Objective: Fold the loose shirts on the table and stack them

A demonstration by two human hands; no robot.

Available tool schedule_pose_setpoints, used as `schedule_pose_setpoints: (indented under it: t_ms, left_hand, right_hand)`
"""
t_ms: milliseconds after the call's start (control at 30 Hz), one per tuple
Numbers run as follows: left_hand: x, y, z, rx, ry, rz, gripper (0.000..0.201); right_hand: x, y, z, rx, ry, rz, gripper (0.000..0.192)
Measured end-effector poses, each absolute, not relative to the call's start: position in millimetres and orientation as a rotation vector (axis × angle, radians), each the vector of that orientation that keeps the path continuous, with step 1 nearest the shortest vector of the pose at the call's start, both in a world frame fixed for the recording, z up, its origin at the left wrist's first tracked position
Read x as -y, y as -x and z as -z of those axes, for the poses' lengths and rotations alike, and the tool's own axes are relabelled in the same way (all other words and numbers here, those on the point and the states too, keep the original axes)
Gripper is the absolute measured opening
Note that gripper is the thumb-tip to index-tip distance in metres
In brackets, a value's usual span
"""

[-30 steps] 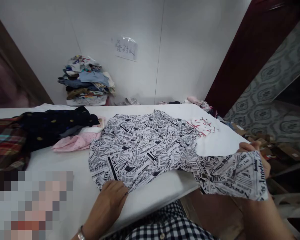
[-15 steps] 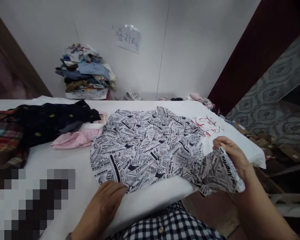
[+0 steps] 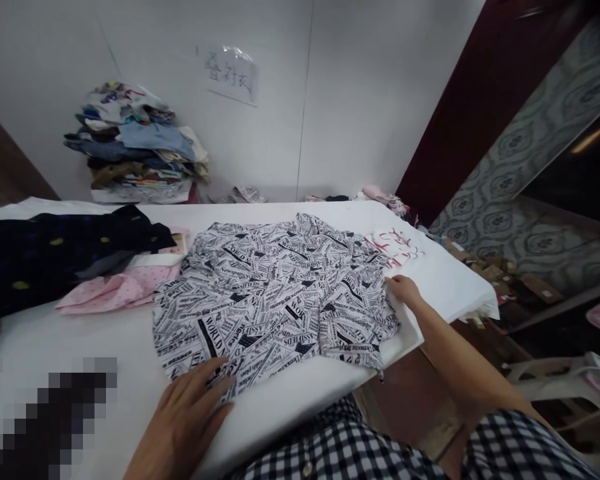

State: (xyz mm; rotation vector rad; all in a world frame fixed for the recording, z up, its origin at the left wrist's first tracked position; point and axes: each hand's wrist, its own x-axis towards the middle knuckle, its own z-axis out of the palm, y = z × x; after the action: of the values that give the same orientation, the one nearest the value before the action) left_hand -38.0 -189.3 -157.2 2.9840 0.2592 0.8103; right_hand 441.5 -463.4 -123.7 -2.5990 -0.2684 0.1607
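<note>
While the left hand (image 3: 190,407) and the right hand (image 3: 405,290) are at its edges, a shirt with news print (image 3: 260,300) lies on the white counter (image 3: 443,283).
One sleeve (image 3: 350,330) is folded over on top, near the counter's front. The left hand lies on the shirt's near edge, fingers a bit spread. The right hand is at the right edge, but I cannot tell if it pinches the cloth. Red marks (image 3: 400,248) show just past the shirt. To the left are pink dotted cloth (image 3: 125,290) and dark cloth (image 3: 55,257). A tall pile of clothes (image 3: 140,150) stands at the back.
</note>
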Motion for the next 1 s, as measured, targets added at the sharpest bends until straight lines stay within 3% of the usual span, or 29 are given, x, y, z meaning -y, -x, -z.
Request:
schedule_pose_setpoints:
  t_ms: [167,567,733,867,1000]
  left_hand:
    - [192.9,26.1,151.1,-0.156,-3.058,-0.846,0.016]
    - [201.8,16.4,136.2,-0.050,-2.996,-0.838,0.008]
    - [210.1,20.2,141.0,-0.149,-2.923,-0.693,0.011]
    - [218.0,23.1,148.4,-0.228,-2.850,-0.669,0.013]
    - [223.6,19.3,144.8,-0.291,-2.791,-0.764,0.020]
  right_hand:
    - [453.0,-456.1,122.7,0.256,2.558,-0.289,0.023]
    - [495.0,-448.0,134.9,0.055,2.312,-0.434,0.014]
    - [499.0,-440.9,126.8,0.153,2.427,-0.331,0.045]
    - [497.5,-401.0,117.2,0.629,2.502,-0.011,0.050]
    - [485.7,-336.0,111.3,1.065,2.233,-0.363,0.056]
